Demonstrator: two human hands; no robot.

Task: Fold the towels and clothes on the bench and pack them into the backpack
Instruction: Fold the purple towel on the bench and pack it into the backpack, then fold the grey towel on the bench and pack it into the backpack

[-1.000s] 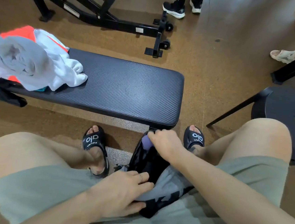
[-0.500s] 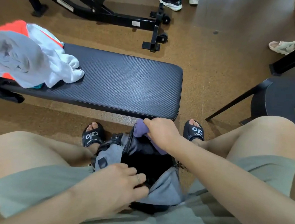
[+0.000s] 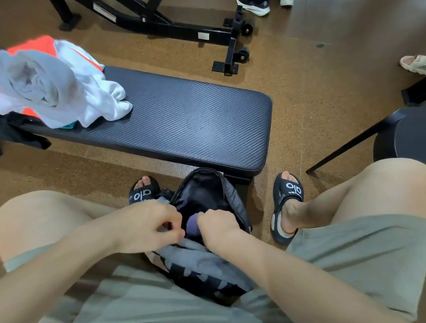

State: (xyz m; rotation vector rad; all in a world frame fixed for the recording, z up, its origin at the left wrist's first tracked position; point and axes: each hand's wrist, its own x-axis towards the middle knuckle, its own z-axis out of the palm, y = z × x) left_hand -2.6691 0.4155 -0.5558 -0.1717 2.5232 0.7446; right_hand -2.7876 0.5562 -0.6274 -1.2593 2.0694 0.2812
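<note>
Gaped open between the knees, backpack (image 3: 204, 194) mouth, with purple cloth (image 3: 192, 227) pushed inside by curled right hand (image 3: 216, 227). Pinched the near rim with left hand (image 3: 149, 226). Sat lower in the bag than half a second earlier; piled on bench (image 3: 197, 124), unfolded towels (image 3: 48, 87).

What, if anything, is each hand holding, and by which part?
The right hand grips the purple cloth by its upper end, at the backpack opening. The left hand pinches the backpack's near edge.
</note>
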